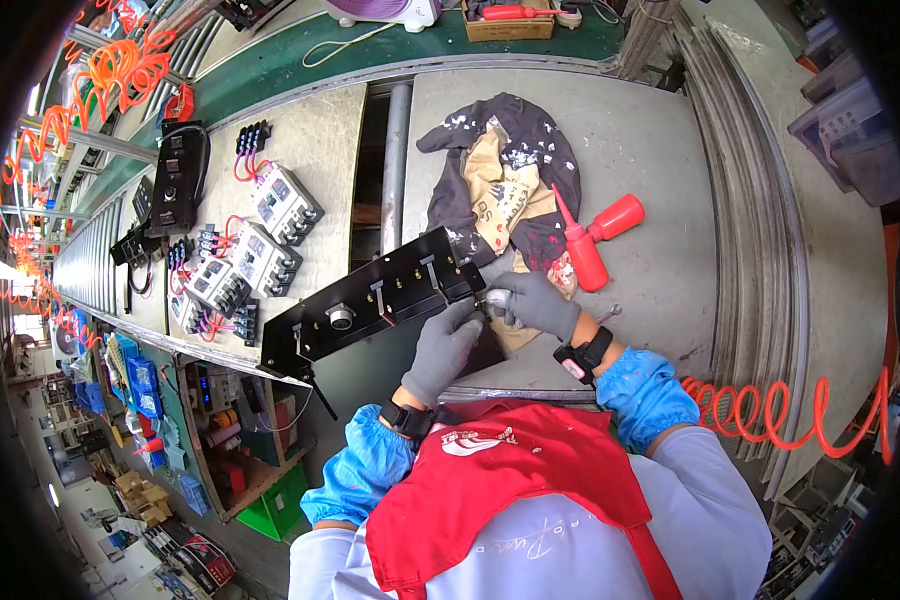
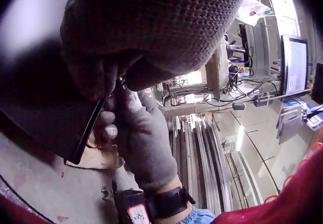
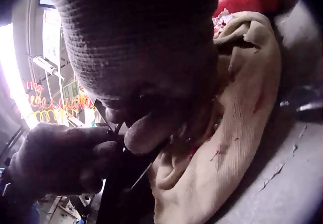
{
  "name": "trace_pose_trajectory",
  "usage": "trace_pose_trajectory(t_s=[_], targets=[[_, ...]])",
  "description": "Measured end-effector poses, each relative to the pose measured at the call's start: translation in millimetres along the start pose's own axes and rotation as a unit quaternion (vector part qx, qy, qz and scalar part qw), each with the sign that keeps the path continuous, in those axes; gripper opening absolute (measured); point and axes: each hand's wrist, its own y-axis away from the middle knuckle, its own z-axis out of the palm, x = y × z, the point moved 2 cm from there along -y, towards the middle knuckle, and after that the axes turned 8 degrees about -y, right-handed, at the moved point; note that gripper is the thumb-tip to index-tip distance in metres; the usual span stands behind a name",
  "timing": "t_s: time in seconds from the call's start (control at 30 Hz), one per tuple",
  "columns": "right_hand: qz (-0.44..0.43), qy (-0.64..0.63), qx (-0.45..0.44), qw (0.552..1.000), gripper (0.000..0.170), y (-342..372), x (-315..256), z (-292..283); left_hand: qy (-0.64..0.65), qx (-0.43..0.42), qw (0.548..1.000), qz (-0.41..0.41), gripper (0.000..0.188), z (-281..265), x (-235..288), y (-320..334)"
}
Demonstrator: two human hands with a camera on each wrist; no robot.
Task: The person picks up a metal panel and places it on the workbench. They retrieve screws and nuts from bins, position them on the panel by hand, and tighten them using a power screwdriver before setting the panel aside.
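A long black metal housing [image 1: 315, 318] lies slanted in front of the person, with brackets and a round metal fitting along it. My gloved left hand [image 1: 442, 352] grips its right end, thumb and fingers at the edge. Curled at the same end, my gloved right hand [image 1: 535, 302] pinches a small brass-coloured piece [image 2: 120, 79], seen in the left wrist view where the fingertips of both hands meet. That piece is partly hidden by the fingers. The right wrist view shows the right hand [image 3: 146, 52] dark and close, facing the left hand [image 3: 60, 156].
Beyond the right hand are a stained cloth bundle [image 1: 510, 180] and red squeeze bottles [image 1: 585, 258]. A small wrench [image 1: 608, 313] lies near the right wrist. Wired breaker units [image 1: 286, 205] and black housings [image 1: 177, 180] stand at the left. An orange coiled hose [image 1: 790, 420] hangs right.
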Motion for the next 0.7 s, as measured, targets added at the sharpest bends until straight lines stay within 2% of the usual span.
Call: trace_pose_trajectory(t_s=[0.1, 0.2, 0.3, 0.4, 0.5, 0.6, 0.7], targets=[[0.014, -0.006, 0.037, 0.999, 0.033, 2, -3, 8, 0.021, 0.020, 1.000, 0.008, 0.044, 2, -2, 0], [0.089, -0.033, 0.031, 0.995, 0.037, 10, -14, 9, 0.020, 0.011, 1.000, 0.002, 0.044, 0, 2, 1], [0.041, -0.096, 0.050, 0.993, 0.035, 10, -5, 8, 0.026, 0.023, 0.999, 0.015, 0.044, 2, 3, 2], [0.031, -0.155, 0.069, 0.985, 0.032, 8, -1, 6, 0.036, 0.033, 0.999, 0.022, 0.044, 3, 4, 2], [0.067, -0.095, 0.044, 0.992, 0.029, 8, -4, 4, 0.032, 0.028, 0.999, 0.015, 0.044, 2, 2, 3], [0.071, -0.096, 0.034, 0.992, 0.024, 8, -11, 5, 0.022, 0.035, 0.999, 0.032, 0.044, 3, -1, 1], [0.034, -0.075, 0.036, 0.996, 0.023, 7, -9, 9, 0.005, 0.024, 0.999, 0.022, 0.045, 1, 4, 4]])
